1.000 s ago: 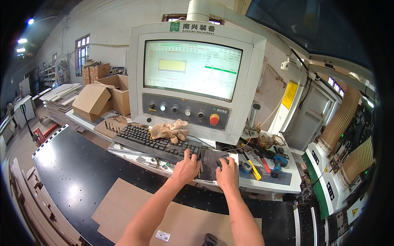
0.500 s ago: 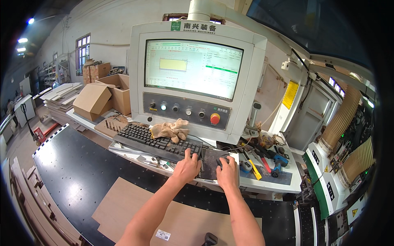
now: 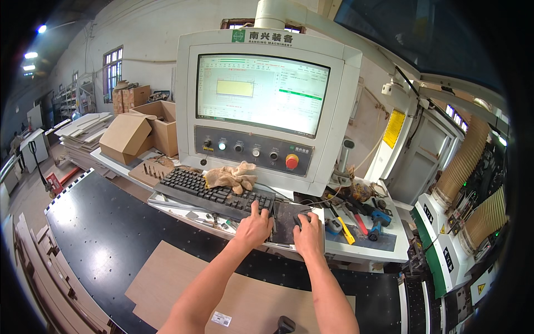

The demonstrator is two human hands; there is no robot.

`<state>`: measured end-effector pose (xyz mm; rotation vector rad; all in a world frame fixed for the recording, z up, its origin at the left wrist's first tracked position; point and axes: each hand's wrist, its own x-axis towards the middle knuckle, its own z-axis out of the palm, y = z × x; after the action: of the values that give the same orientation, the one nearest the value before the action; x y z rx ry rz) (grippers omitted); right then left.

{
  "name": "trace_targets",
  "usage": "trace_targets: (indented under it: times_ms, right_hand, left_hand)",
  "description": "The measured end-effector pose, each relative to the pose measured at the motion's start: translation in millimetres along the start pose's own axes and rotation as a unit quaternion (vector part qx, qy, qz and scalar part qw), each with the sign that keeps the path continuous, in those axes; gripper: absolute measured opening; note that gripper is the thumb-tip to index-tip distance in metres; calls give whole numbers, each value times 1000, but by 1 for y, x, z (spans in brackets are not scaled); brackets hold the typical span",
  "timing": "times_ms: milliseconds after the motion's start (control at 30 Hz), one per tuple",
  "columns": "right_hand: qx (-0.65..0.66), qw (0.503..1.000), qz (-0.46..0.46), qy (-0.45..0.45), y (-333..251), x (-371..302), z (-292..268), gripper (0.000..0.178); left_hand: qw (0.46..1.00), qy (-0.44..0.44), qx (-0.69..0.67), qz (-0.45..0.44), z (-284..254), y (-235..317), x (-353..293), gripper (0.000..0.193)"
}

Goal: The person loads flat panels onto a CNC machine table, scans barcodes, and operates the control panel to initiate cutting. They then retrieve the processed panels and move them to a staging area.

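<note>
My left hand [image 3: 254, 228] rests at the right end of a dusty black keyboard [image 3: 192, 188], its index finger stretched onto the keys and nothing held. Under my right hand [image 3: 307, 234] is a dark computer mouse [image 3: 301, 217], mostly hidden by the fingers curved over it. The mouse sits on a worn dark mouse pad [image 3: 283, 222]. A pair of soiled work gloves [image 3: 231, 177] lies across the back of the keyboard. Above them stands a grey control console with a lit screen [image 3: 261, 103], showing a yellow rectangle and a list with a green row.
A red stop button [image 3: 291, 161] is on the console panel. To the right lie a blue power tool [image 3: 379, 221] and a yellow-handled tool [image 3: 346, 231]. Cardboard boxes [image 3: 127, 138] stand at left. A brown board [image 3: 183, 278] lies on the black machine table [image 3: 105, 222] below my arms.
</note>
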<state>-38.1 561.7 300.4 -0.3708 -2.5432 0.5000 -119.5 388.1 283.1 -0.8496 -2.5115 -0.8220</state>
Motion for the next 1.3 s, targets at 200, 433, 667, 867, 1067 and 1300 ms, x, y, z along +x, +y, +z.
trace_targets:
  times_ms: [200,433,667,867,1067,1300]
  right_hand:
    - [4,1000,0,0,-1,0,0,39]
    - [-2,1000,-4,-4,0,0,-1,41]
    - [-7,1000,-5,-1,1,0,0,45]
    - [-14,1000,1,-1,-2,0,-2,48]
    - [-21,1000,-8,13,2,1,0,43]
    - [2,999,-9,31,8,3,5,40]
  left_hand:
    - [999,41,-12,1,4,-1,-1,36]
    - [1000,13,-9,-7,5,-2,1,39]
    - [999,46,-22,0,-1,3,-2,44]
    - [999,38,-27,-5,-1,3,-1,39]
    - [1000,11,-10,-11,1,2,3,35]
    - [1000,-5,3,-23,-1,5,4,39]
